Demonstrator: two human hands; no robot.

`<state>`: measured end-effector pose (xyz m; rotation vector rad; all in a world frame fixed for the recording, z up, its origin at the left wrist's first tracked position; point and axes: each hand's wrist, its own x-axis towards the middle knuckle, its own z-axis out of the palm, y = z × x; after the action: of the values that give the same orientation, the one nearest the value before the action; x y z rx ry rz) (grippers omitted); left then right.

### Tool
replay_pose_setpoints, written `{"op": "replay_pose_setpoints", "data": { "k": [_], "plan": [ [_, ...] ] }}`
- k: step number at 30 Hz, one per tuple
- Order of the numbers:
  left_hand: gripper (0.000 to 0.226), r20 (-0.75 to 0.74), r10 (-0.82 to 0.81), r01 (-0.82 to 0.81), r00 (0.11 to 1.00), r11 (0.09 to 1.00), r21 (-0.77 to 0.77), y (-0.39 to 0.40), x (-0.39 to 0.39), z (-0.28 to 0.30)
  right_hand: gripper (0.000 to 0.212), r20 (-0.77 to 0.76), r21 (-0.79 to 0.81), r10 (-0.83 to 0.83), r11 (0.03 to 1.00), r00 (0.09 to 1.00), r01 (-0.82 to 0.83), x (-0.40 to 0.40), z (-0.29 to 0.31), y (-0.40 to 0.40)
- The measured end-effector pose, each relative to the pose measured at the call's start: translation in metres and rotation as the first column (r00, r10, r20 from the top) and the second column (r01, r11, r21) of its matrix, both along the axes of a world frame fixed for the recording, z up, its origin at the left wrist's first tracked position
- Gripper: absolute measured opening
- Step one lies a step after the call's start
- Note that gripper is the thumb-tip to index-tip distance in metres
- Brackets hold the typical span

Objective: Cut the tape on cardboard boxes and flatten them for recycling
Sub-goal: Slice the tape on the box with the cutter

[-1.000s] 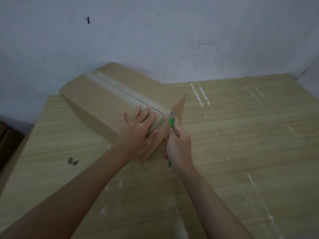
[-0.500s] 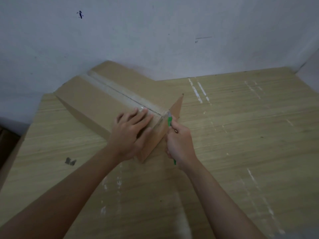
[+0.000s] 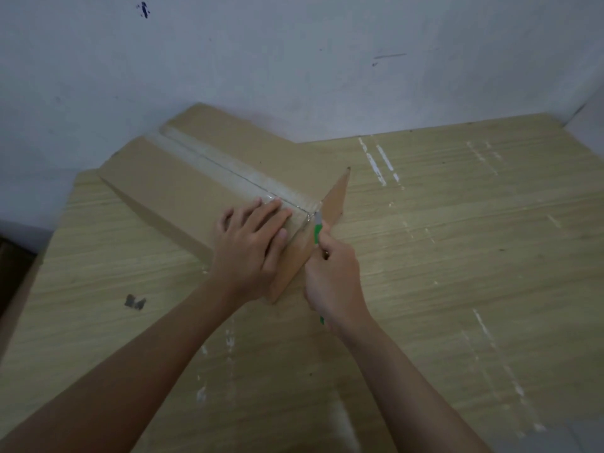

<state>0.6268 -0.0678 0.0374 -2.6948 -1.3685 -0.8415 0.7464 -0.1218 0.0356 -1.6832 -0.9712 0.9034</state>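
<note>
Head view: the cardboard box lies at 11 o'clock on the counter, against the wall. Left hand presses flat on its near edge; right hand grips a green cutter at the tape end, bare counter toward 3 o'clock.

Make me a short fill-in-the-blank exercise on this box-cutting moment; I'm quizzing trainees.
1. The right hand grips a cutter whose handle is ____.
2. The left hand presses flat on the cardboard ____.
3. The blade meets the clear ____ at the near end of the top seam.

Missing words: green; box; tape
</note>
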Motion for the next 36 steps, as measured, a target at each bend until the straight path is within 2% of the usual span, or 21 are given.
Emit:
{"op": "replay_pose_setpoints", "data": {
  "k": [2, 5, 7, 11, 15, 17, 20, 22, 25, 29, 36],
  "plan": [
    [0.044, -0.001, -0.004, 0.004, 1.0, 1.0, 0.001, 0.0, -0.001, 0.0, 0.058, -0.005, -0.013, -0.006, 1.0, 1.0, 0.006, -0.001, 0.002, -0.001],
    [0.045, 0.0, -0.003, 0.003, 1.0, 1.0, -0.004, 0.001, 0.001, -0.001, 0.034, -0.056, -0.053, 0.0, 0.999, 0.998, -0.003, 0.002, 0.008, -0.001],
    [0.045, 0.005, 0.001, -0.001, 1.0, 1.0, -0.002, 0.002, 0.002, -0.001, 0.026, -0.103, -0.079, -0.007, 0.997, 0.995, -0.001, 0.009, 0.013, 0.002],
    [0.045, 0.013, -0.008, 0.008, 1.0, 1.0, 0.028, 0.003, 0.003, -0.002, 0.028, -0.149, -0.141, 0.004, 0.99, 0.989, -0.026, 0.015, 0.027, 0.004],
    [0.045, 0.015, 0.013, -0.014, 1.0, 0.999, 0.036, 0.005, 0.008, -0.002, 0.039, -0.379, -0.16, -0.007, 0.985, 0.925, -0.058, 0.017, 0.034, 0.007],
    [0.045, 0.007, 0.026, -0.026, 1.0, 0.998, 0.055, 0.006, 0.009, -0.004, 0.038, -0.35, -0.148, -0.004, 0.988, 0.937, -0.051, 0.015, 0.034, 0.006],
    [0.044, 0.001, 0.045, -0.045, 0.999, 0.996, 0.074, 0.006, 0.009, -0.005, 0.031, -0.18, -0.121, 0.001, 0.992, 0.984, -0.023, 0.009, 0.032, 0.005],
    [0.044, 0.0, 0.049, -0.049, 0.999, 0.996, 0.07, 0.006, 0.01, -0.005, 0.025, -0.123, -0.116, 0.012, 0.993, 0.992, -0.027, 0.007, 0.029, 0.003],
    [0.044, -0.001, 0.057, -0.056, 0.998, 0.996, 0.074, 0.006, 0.011, -0.004, 0.019, -0.183, -0.11, 0.007, 0.994, 0.983, -0.027, 0.007, 0.027, 0.0],
    [0.043, 0.018, 0.05, -0.051, 0.999, 0.995, 0.09, 0.006, 0.009, -0.006, 0.024, -0.147, -0.107, 0.011, 0.994, 0.989, -0.027, 0.004, 0.028, -0.002],
    [0.043, 0.04, 0.046, -0.049, 0.998, 0.995, 0.087, 0.007, 0.007, -0.009, 0.023, -0.208, -0.13, 0.025, 0.99, 0.978, -0.053, 0.004, 0.031, -0.004]
  ]
}}
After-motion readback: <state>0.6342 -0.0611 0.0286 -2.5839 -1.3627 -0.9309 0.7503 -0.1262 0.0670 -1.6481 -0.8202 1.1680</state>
